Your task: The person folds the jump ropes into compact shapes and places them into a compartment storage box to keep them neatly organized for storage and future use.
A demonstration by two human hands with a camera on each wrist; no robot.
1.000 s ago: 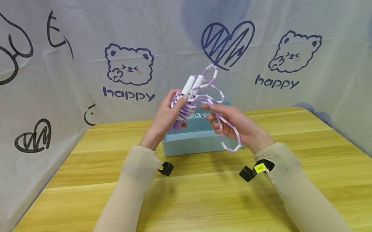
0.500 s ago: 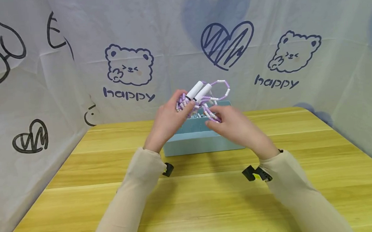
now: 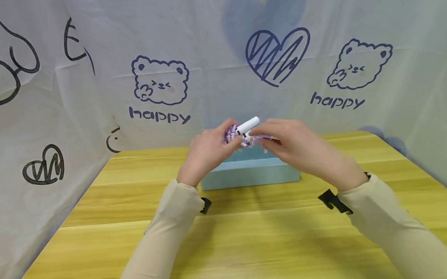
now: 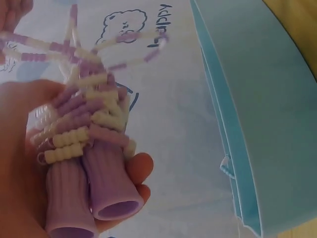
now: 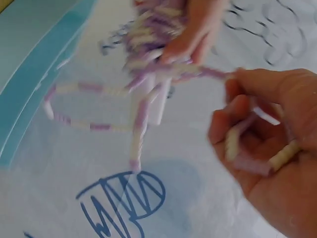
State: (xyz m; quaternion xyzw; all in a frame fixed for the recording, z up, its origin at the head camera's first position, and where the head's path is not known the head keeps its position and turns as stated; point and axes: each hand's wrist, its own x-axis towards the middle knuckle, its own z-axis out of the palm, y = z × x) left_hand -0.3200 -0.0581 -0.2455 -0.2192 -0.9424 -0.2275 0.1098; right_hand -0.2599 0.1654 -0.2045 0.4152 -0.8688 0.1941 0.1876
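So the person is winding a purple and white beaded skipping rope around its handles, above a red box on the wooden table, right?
Not quite: the box is light blue, not red, as the head view shows. The rest holds: the left hand grips the handles with the beaded rope wound round them, and the right hand holds the loose end.

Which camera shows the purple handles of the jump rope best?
The left wrist view: the two purple handles fill it, side by side in the left hand, with beaded rope wound round them. The head view shows only a white handle end between both hands. The right wrist view is blurred.
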